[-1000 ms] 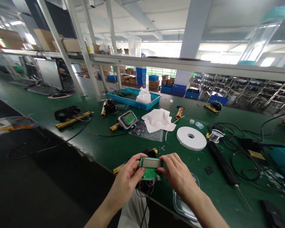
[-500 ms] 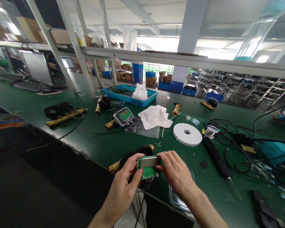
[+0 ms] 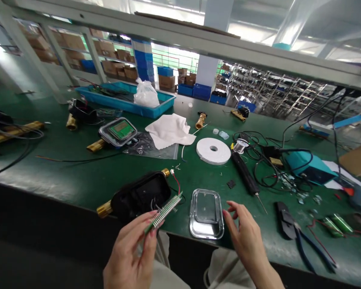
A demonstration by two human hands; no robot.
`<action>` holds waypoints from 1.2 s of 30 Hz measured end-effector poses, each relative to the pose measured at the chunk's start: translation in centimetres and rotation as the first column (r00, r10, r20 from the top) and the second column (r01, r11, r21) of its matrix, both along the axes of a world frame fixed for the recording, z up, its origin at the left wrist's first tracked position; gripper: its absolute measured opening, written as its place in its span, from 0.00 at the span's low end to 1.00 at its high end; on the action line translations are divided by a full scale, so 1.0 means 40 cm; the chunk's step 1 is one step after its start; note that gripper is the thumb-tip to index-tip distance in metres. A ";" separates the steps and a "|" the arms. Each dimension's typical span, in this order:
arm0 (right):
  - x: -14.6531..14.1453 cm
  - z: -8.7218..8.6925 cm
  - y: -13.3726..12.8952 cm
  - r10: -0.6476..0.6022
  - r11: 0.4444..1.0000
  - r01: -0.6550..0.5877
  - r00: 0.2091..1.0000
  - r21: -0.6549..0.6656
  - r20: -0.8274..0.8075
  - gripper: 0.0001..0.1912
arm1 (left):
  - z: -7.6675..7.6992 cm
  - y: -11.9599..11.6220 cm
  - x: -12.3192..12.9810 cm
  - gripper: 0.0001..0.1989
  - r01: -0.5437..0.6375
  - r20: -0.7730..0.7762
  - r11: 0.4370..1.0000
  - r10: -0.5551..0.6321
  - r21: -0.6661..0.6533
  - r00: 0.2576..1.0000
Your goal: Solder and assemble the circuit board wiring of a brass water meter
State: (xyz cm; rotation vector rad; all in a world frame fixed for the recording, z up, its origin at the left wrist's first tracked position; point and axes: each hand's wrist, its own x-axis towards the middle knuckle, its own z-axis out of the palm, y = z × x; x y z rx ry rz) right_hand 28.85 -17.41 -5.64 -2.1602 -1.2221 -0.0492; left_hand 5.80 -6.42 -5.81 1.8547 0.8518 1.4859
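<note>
My left hand [image 3: 135, 245] pinches a green circuit board [image 3: 165, 211] by its lower end, tilted so that its row of metal pins shows. Behind the board lies a black housing [image 3: 141, 192] with brass ends, close to the front edge of the bench. A red wire with a white plug [image 3: 172, 171] rises near the board's far end. My right hand [image 3: 243, 228] holds nothing, its thumb and fingers apart beside the right edge of a clear plastic cover [image 3: 206, 214] lying on the bench.
A white tape roll [image 3: 213, 151], white cloth [image 3: 170, 131] and blue tray [image 3: 123, 101] lie farther back. To the right are a soldering iron [image 3: 246, 174], cutters [image 3: 311, 245], a teal box [image 3: 311, 166] and batteries [image 3: 338, 224]. A second meter [image 3: 118, 132] stands left.
My right hand has let go of the circuit board and moved right, beside the clear cover. My left hand has tilted the board and moved left and down. The view has swung to the right.
</note>
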 end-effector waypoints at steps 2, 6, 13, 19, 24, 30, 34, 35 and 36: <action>-0.041 0.015 -0.002 0.088 0.995 -0.085 0.994 0.057 -0.061 0.14 | -0.025 -0.007 0.020 0.23 0.056 -0.059 0.985 -0.047 0.163 0.997; -0.113 0.062 0.000 0.353 0.929 -0.342 0.934 0.144 -0.060 0.31 | -0.066 -0.016 0.050 0.26 0.237 -0.222 0.854 -0.147 0.463 0.964; -0.121 0.090 0.028 0.419 0.898 -0.423 0.906 0.120 0.056 0.40 | -0.069 -0.004 0.063 0.20 0.391 -0.370 0.762 -0.213 0.517 0.904; -0.112 0.104 0.047 0.498 0.858 -0.499 0.866 0.125 0.038 0.35 | -0.053 0.002 0.043 0.14 0.429 -0.469 0.666 -0.133 0.610 0.873; -0.086 0.099 0.048 0.521 0.850 -0.522 0.853 0.072 0.041 0.31 | 0.032 0.114 -0.046 0.14 0.067 -0.388 0.701 0.310 0.710 0.868; -0.052 0.075 0.047 0.542 0.840 -0.542 0.840 0.027 -0.014 0.29 | 0.082 0.330 -0.101 0.20 0.090 -0.543 0.994 -0.038 0.070 0.839; -0.026 0.064 0.046 0.534 0.844 -0.536 0.843 -0.012 -0.072 0.28 | 0.036 0.304 -0.064 0.18 0.109 -0.485 0.990 -0.136 -0.084 0.864; -0.018 0.061 0.046 0.527 0.848 -0.530 0.846 -0.019 -0.088 0.28 | 0.026 0.285 -0.052 0.17 0.058 -0.466 0.996 -0.083 -0.067 0.881; -0.010 0.057 0.045 0.518 0.852 -0.523 0.849 -0.024 -0.105 0.28 | 0.019 0.265 -0.039 0.16 0.008 -0.453 0.999 -0.023 -0.036 0.891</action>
